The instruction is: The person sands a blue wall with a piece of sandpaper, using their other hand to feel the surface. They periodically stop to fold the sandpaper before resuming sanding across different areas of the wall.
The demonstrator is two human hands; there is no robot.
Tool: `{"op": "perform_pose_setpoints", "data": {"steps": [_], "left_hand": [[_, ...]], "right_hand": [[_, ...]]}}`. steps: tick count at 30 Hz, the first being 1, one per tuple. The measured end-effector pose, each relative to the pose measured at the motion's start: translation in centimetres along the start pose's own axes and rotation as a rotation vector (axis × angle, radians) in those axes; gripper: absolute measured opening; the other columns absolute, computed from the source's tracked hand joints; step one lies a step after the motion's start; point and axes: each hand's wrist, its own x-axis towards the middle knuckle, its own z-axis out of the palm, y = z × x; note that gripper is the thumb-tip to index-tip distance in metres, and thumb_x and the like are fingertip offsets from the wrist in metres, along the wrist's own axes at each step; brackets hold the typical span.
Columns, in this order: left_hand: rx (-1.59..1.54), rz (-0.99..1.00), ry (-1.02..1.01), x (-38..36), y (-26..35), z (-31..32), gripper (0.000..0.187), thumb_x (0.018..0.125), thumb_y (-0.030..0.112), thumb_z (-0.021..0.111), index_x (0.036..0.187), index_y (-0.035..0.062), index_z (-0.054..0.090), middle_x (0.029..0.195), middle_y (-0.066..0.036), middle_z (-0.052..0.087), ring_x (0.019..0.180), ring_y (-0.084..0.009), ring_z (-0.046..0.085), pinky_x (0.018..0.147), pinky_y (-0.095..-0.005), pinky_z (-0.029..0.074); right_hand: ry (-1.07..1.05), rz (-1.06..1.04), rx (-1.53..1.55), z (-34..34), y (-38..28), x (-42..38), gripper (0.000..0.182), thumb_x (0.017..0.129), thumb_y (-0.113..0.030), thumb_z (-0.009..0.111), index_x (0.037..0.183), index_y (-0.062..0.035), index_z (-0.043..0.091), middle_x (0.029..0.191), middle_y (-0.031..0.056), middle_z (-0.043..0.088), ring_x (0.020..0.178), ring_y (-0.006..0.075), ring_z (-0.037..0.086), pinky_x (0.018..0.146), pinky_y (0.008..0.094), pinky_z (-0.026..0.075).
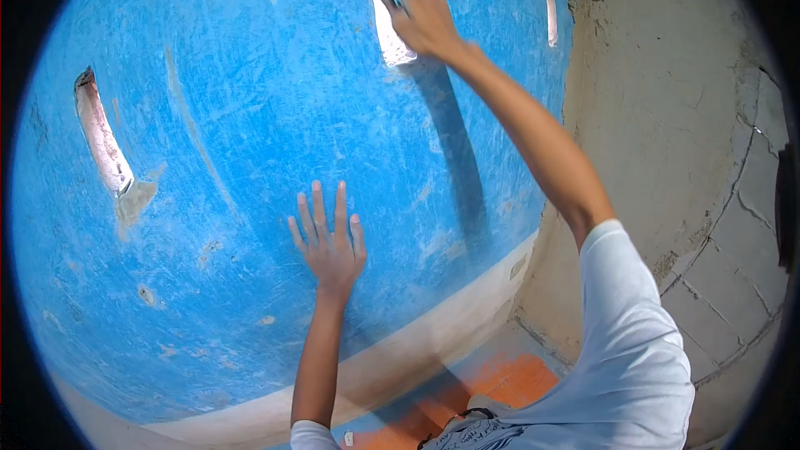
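I see the left hand (334, 254) on the wall (258, 108), fingers apart. The right hand (423, 18) is higher; I can't tell its grip.

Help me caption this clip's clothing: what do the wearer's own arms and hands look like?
The left hand and right hand are bare, with nothing visible on either wrist. The right sleeve is white, short and creased; the left sleeve, also white, shows only at the bottom edge. The shirt bears dark print.
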Motion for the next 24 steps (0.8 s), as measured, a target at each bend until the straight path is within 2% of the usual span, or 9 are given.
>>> {"op": "perform_pose_setpoints", "data": {"steps": [3, 6, 9, 12, 15, 18, 24], "left_hand": [[-0.068, 0.012, 0.003, 4.1, 0.9, -1.7, 0.052, 0.107, 0.030, 0.045, 0.157, 0.0183, 0.045, 0.168, -0.012, 0.030, 0.155, -0.0374, 0.023, 0.124, -0.0600, 0.014], [-0.110, 0.070, 0.051, 10.3, 0.3, -3.3, 0.053, 0.106, 0.030, 0.045, 0.158, 0.0172, 0.043, 0.168, -0.013, 0.029, 0.156, -0.0369, 0.022, 0.125, -0.0582, 0.014], [0.014, 0.091, 0.128, 15.3, -0.3, -3.6, 0.055, 0.106, 0.030, 0.046, 0.159, 0.0178, 0.041, 0.168, -0.012, 0.029, 0.156, -0.0351, 0.022, 0.126, -0.0569, 0.014], [0.176, 0.104, 0.155, 15.8, -0.3, -2.7, 0.056, 0.106, 0.031, 0.047, 0.160, 0.0192, 0.038, 0.168, -0.009, 0.030, 0.156, -0.0324, 0.024, 0.126, -0.0562, 0.015], [0.196, 0.110, 0.167, 15.8, 0.0, -2.2, 0.057, 0.106, 0.033, 0.047, 0.161, 0.0208, 0.037, 0.168, -0.007, 0.031, 0.155, -0.0307, 0.026, 0.126, -0.0556, 0.016], [0.228, 0.105, 0.177, 15.7, 0.0, -2.3, 0.057, 0.106, 0.033, 0.046, 0.161, 0.0216, 0.037, 0.168, -0.006, 0.031, 0.155, -0.0303, 0.026, 0.126, -0.0549, 0.017], [0.232, 0.099, 0.179, 15.8, 0.3, -2.2, 0.057, 0.106, 0.033, 0.047, 0.161, 0.0215, 0.038, 0.168, -0.007, 0.031, 0.155, -0.0309, 0.026, 0.126, -0.0553, 0.017]], "right_hand": [[0.058, -0.001, -0.056, 2.2, 2.3, 4.4, 0.069, 0.097, -0.015, 0.048, 0.155, 0.0127, 0.025, 0.162, 0.0356, 0.025, 0.150, 0.0487, 0.026, 0.126, 0.0479, 0.024], [0.104, 0.024, -0.014, 1.3, -0.1, 0.7, 0.071, 0.103, -0.028, 0.054, 0.159, 0.0043, 0.024, 0.165, 0.0285, 0.026, 0.150, 0.0466, 0.029, 0.123, 0.0532, 0.027], [0.085, -0.001, -0.059, 0.4, -1.3, -6.3, 0.071, 0.105, -0.030, 0.053, 0.161, 0.0013, 0.023, 0.165, 0.0258, 0.027, 0.150, 0.0469, 0.029, 0.123, 0.0513, 0.030], [-0.020, 0.036, -0.054, -0.9, -1.3, -7.6, 0.073, 0.104, -0.031, 0.053, 0.159, 0.0057, 0.023, 0.165, 0.0279, 0.025, 0.150, 0.0476, 0.029, 0.123, 0.0526, 0.028], [0.065, -0.025, -0.048, 0.1, 0.3, -2.9, 0.074, 0.100, -0.027, 0.059, 0.156, 0.0087, 0.027, 0.164, 0.0296, 0.026, 0.151, 0.0476, 0.027, 0.123, 0.0528, 0.028], [0.124, -0.020, 0.045, 0.7, 1.2, 1.4, 0.074, 0.098, -0.025, 0.059, 0.156, 0.0088, 0.026, 0.164, 0.0302, 0.025, 0.150, 0.0488, 0.027, 0.123, 0.0525, 0.029], [0.001, -0.034, -0.049, -0.7, -0.3, -5.7, 0.072, 0.099, -0.028, 0.055, 0.155, 0.0091, 0.028, 0.164, 0.0290, 0.026, 0.149, 0.0456, 0.032, 0.125, 0.0519, 0.025]]}}
